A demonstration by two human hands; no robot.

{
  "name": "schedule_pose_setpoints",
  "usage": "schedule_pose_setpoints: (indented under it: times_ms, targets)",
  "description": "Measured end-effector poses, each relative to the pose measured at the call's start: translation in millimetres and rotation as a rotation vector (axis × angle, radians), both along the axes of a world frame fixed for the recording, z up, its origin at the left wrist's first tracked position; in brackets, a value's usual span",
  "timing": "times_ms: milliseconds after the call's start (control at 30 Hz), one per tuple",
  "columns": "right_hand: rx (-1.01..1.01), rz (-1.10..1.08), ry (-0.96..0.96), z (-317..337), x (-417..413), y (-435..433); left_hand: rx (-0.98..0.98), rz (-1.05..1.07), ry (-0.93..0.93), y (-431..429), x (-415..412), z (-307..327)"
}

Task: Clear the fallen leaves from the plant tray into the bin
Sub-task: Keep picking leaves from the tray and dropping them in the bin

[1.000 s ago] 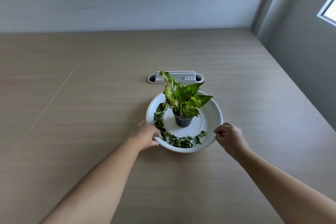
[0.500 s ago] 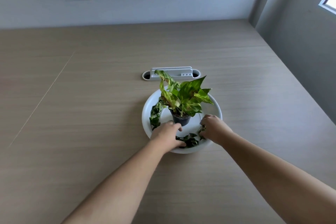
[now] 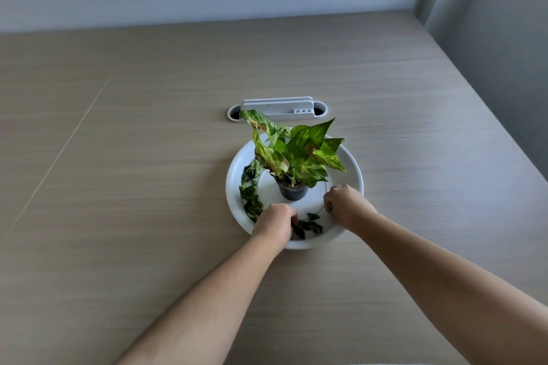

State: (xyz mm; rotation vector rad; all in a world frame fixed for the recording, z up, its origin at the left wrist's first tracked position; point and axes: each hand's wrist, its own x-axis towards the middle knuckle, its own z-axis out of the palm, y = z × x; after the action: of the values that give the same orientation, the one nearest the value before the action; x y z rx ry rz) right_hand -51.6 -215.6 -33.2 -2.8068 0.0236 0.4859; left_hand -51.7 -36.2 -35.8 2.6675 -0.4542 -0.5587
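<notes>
A round white plant tray lies on the wooden table, with a small dark pot holding a green and yellow plant at its centre. Fallen leaves line the tray's left groove, and more fallen leaves lie at the front. My left hand rests inside the front of the tray, fingers curled onto the front leaf pile. My right hand is closed inside the tray's right front part; what it holds is hidden. No bin is in view.
A white cable grommet with a raised lid is set into the table just behind the tray. A grey wall runs along the table's right edge and a pale wall along the back.
Both hands left the tray's rim and moved inward onto the front leaves. The leaves at the front are now bunched between the hands. The view has tilted slightly downward.
</notes>
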Motion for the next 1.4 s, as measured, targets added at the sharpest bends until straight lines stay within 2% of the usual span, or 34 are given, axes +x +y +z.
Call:
schedule_pose_setpoints:
  times_ms: [200,367,467,600,833,1000,1133,1300,1400]
  targets:
    - [0.378,-0.379,-0.126,18,-1,-4,-0.383,0.343,0.153,20,10,10]
    - [0.94,-0.78,-0.079,26,-15,-11,-0.82,0.623,0.429,41,11,19]
    - [1.098,-0.909,-0.11,28,-30,-17,-0.904,0.657,0.524,36,7,18]
    - [1.22,-1.017,-0.198,32,-58,-38,-0.932,0.573,0.661,2,-3,16]
    - [1.201,-1.209,-0.387,47,-164,-125,-0.888,0.221,0.801,-117,-59,40]
    - [1.126,-1.386,-0.56,52,-302,-213,-0.828,-0.021,0.89,-238,-140,58]
    - [0.978,-1.587,-0.679,47,-446,-279,-0.683,-0.228,0.974,-345,-251,55]
    - [0.869,-1.87,-0.702,13,-603,-319,-0.504,-0.402,1.009,-438,-379,36]
    - [0.841,-2.005,-0.659,-16,-655,-320,-0.396,-0.423,1.036,-464,-422,8]
